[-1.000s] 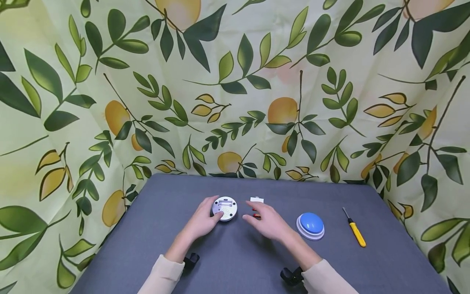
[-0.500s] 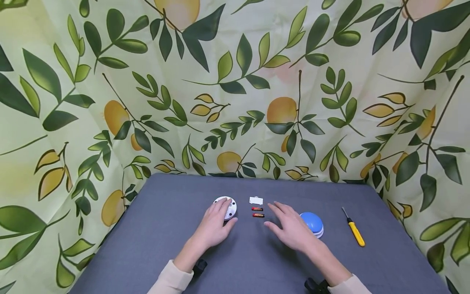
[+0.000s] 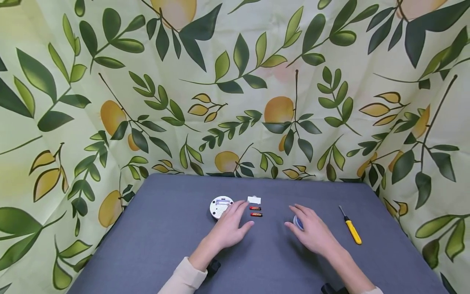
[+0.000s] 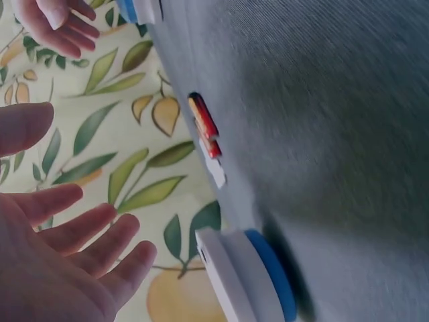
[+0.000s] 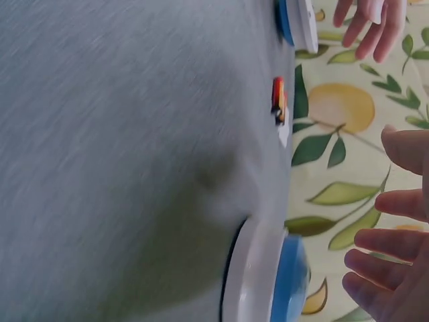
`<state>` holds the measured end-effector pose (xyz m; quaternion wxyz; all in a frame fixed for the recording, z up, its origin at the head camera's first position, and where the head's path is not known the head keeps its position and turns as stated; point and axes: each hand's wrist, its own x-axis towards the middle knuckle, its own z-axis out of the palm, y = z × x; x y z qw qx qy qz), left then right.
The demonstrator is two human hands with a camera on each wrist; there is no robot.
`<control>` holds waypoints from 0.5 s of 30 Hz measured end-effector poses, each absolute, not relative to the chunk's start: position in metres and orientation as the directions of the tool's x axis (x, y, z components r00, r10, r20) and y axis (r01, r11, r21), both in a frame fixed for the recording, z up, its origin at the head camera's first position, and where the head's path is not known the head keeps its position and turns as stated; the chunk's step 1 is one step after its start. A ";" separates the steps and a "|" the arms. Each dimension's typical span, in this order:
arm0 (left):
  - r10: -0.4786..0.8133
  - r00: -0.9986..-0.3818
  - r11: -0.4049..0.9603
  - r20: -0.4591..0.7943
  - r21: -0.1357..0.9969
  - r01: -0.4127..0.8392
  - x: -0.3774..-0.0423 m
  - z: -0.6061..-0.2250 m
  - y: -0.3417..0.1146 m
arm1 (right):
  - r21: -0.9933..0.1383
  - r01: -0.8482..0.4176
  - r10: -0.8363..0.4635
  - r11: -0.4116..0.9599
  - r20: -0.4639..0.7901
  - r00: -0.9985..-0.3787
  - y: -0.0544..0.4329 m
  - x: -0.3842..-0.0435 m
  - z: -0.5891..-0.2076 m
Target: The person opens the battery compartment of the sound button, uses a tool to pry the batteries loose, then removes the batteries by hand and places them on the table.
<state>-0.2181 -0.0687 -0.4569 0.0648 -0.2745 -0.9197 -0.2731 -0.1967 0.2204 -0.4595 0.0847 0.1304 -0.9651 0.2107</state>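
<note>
A round white push light (image 3: pixel 216 207) lies upside down on the table, its battery compartment uncovered and its blue dome (image 4: pixel 271 272) facing down. My left hand (image 3: pixel 229 229) hovers at its right side with fingers spread, holding nothing. Over a second push light (image 5: pixel 258 275), upright with a blue dome (image 5: pixel 289 282), my right hand (image 3: pixel 313 232) is held with relaxed fingers; it hides most of that light in the head view. Between the hands lie two red batteries, one farther back (image 3: pixel 255 208) and one nearer (image 3: pixel 256 214), with a white battery cover (image 3: pixel 254 200) behind them.
A screwdriver (image 3: pixel 352 230) with a yellow handle lies at the right of the grey table (image 3: pixel 176 204). A cloth (image 3: pixel 235 102) printed with leaves and fruit hangs around the back and sides.
Both hands have moved to the right. My left hand has come off the overturned light and passed across it; my right hand has left the batteries and now covers the upright light.
</note>
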 end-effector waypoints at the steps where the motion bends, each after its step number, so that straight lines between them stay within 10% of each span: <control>1: 0.473 -0.840 0.698 0.265 0.469 0.541 -0.218 -0.457 -0.066 | -0.385 -0.280 -0.211 0.880 0.212 -0.954 0.224 -0.196 -0.460; 15: 0.530 -0.826 0.678 0.193 0.490 0.549 -0.228 -0.454 -0.032 | -0.454 -0.239 -0.156 0.859 0.212 -0.965 0.265 -0.187 -0.465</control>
